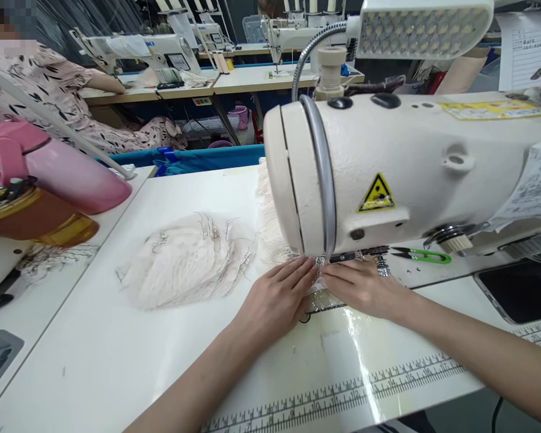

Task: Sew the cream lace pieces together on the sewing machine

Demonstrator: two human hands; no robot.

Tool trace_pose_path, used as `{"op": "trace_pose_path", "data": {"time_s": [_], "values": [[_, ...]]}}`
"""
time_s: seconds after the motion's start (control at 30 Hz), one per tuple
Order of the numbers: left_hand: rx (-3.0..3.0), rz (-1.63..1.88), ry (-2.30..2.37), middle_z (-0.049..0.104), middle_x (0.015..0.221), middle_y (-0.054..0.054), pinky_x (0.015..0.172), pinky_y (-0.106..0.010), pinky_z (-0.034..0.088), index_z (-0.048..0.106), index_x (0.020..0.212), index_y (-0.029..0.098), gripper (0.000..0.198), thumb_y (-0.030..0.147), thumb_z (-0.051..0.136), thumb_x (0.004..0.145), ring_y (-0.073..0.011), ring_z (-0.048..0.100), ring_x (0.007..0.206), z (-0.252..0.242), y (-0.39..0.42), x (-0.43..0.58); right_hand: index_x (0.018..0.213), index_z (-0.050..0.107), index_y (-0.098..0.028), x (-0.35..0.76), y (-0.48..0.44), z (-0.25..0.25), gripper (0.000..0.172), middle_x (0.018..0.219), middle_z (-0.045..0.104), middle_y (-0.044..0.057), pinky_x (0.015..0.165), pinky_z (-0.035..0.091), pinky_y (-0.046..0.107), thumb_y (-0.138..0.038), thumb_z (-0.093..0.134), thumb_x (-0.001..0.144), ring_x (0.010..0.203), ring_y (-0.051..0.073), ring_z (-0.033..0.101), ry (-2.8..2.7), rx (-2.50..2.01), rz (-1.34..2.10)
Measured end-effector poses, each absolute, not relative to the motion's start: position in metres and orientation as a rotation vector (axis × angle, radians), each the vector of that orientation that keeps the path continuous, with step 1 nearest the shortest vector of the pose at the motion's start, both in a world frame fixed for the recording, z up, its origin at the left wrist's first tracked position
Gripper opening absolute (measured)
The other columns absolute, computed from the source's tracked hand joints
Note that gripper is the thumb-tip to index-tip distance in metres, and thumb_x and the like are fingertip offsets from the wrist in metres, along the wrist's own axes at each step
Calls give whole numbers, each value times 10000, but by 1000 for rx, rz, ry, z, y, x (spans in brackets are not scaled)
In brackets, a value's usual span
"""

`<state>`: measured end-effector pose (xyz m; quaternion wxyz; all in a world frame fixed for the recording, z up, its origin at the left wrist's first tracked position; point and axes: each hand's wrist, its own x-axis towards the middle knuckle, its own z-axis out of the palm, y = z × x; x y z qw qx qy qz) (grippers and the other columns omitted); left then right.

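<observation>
While both hands work beneath the head of the white sewing machine, the pale fabric lies on the surface at the needle area, its far portion extending behind the left side of the head. The left hand rests palm down, fingers together and extended, with the fingertips at the fabric beside the needle area. The right hand is positioned opposite, its fingers bent toward the same point. The grip of each hand is narrow; whether either one pinches the fabric cannot be told, as the fingertips are partly hidden.

A loose pile of pale, frayed fabric pieces is located left of the left hand, apart from it. Green-handled thread snips lie beyond the right wrist. A dark-screened phone is placed farther right. A printed ruler scale runs along the near edge of the surface.
</observation>
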<state>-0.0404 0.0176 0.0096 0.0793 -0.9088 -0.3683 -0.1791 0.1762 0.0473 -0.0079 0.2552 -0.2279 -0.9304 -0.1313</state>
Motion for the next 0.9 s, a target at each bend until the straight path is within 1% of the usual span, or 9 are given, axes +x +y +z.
{"op": "trace_pose_path", "data": {"time_s": [0.1, 0.2, 0.27, 0.33, 0.43, 0.57, 0.67, 0.83, 0.9], "values": [[-2750, -578, -1183, 615, 1217, -90, 960, -403, 496, 577, 1202, 101, 369, 173, 403, 885, -228, 560, 1158, 10, 15, -39, 964, 611, -176, 173, 46, -6, 163, 986, 679, 17, 871, 388, 309, -90, 509, 871, 891, 130, 595, -2477, -640, -268], [-2805, -688, -1290, 612, 1223, -59, 970, -399, 459, 585, 1172, 153, 342, 177, 471, 851, -217, 543, 1162, 12, 12, -38, 913, 610, -179, 172, 43, -2, 150, 945, 681, -8, 802, 401, 286, -78, 509, 867, 877, 125, 601, -2482, -641, -171], [-2842, -749, -1356, 645, 1144, -25, 900, -377, 459, 622, 1047, 193, 245, 167, 520, 825, -199, 575, 1074, 15, 10, -38, 906, 611, -178, 172, 42, -1, 138, 927, 682, -11, 762, 404, 276, -91, 509, 873, 891, 131, 600, -2478, -616, -96], [-2848, -780, -1389, 672, 999, -5, 794, -353, 442, 625, 889, 197, 147, 135, 543, 785, -175, 600, 910, 17, 9, -38, 920, 613, -182, 174, 40, -1, 113, 916, 685, -11, 773, 407, 289, -138, 513, 890, 904, 142, 599, -2463, -600, -29], [-2799, -813, -1297, 664, 820, 9, 721, -340, 385, 598, 778, 192, 118, 105, 518, 778, -145, 580, 742, 18, 8, -39, 933, 610, -194, 174, 38, 1, 88, 903, 686, -21, 807, 408, 318, -220, 532, 902, 903, 146, 598, -2439, -587, -9], [-2710, -782, -1106, 657, 764, 17, 698, -339, 349, 599, 787, 193, 132, 131, 501, 851, -134, 564, 687, 20, 7, -40, 906, 608, -193, 172, 36, 6, 64, 862, 681, -38, 854, 432, 316, -165, 560, 877, 887, 121, 594, -2444, -506, -51], [-2656, -733, -1006, 659, 762, 20, 690, -334, 347, 603, 809, 195, 119, 161, 511, 877, -131, 557, 681, 21, 6, -40, 817, 602, -199, 169, 36, 9, 135, 822, 679, -52, 927, 437, 316, -77, 556, 853, 852, 98, 594, -2433, -425, -39], [-2615, -690, -938, 648, 726, 24, 669, -330, 352, 603, 806, 194, 116, 163, 523, 885, -129, 547, 661, 24, 5, -41, 865, 610, -198, 169, 36, 10, 48, 876, 684, -26, 931, 458, 337, -161, 579, 871, 896, 120, 593, -2425, -424, -10], [-2614, -685, -929, 646, 723, 23, 666, -328, 355, 603, 812, 195, 110, 163, 529, 886, -129, 549, 659, 24, 5, -41, 847, 608, -194, 169, 36, 9, 57, 874, 680, -24, 919, 464, 332, -143, 585, 863, 900, 122, 592, -2427, -415, -10]]}}
